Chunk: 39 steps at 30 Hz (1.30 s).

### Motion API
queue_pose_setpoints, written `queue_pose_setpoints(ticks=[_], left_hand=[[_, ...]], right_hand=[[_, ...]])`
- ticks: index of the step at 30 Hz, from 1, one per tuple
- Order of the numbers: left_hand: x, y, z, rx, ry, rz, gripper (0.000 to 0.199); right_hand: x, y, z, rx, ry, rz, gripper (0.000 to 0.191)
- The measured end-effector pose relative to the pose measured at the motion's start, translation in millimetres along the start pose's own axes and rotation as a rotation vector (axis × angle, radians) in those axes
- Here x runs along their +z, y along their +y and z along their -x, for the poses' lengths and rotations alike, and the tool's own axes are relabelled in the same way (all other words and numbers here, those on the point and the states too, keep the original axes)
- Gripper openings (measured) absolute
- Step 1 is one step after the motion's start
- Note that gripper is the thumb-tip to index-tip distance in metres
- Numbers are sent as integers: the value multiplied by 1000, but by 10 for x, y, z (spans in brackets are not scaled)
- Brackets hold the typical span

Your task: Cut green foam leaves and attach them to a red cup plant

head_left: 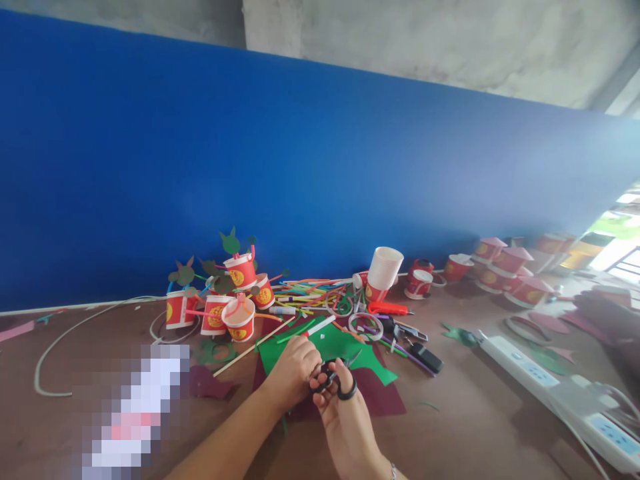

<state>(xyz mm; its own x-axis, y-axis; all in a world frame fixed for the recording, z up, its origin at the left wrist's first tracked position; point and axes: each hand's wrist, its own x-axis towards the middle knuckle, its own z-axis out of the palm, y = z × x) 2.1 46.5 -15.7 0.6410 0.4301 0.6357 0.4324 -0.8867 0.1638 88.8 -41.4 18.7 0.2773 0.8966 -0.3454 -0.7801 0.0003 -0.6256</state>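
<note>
My right hand [343, 407] is wrapped round black-handled scissors [327, 378], with a finger and thumb in the loops and the blades pointing up to the right. Just left of it, my left hand [296, 370] is closed, its fingers curled by the scissors; what it pinches is too small to make out. Beneath both hands lie a green sheet [325, 340] and a dark red sheet [380, 393]. A white marker with a red end [320, 325] rests on the green sheet, just above my left hand.
Red paper cups [240, 320] with straws and green shapes stand left. Behind are colored straws [310, 291], tape rolls [366, 327], a red cutter [387, 308] and a white cup stack [385, 267]. A power strip [565, 393] lies right, near a blurred person's hand [607, 313].
</note>
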Motion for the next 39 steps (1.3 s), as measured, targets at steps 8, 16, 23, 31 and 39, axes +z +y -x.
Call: queue_pose_setpoints(ticks=[8, 16, 23, 31, 39], left_hand=[[2, 0, -8, 52, 20, -46, 30], [-17, 8, -19, 77, 65, -127, 31], [-17, 10, -11, 57, 88, -123, 31], [-58, 3, -12, 1, 38, -64, 22], [0, -19, -17, -215, -67, -65, 8]], right_hand=[[69, -44, 13, 40, 111, -40, 33], [89, -36, -6, 36, 149, -68, 30], [94, -13, 14, 2, 146, -38, 31], [108, 12, -27, -47, 59, 48, 36], [-20, -84, -271, -204, -70, 468, 39]])
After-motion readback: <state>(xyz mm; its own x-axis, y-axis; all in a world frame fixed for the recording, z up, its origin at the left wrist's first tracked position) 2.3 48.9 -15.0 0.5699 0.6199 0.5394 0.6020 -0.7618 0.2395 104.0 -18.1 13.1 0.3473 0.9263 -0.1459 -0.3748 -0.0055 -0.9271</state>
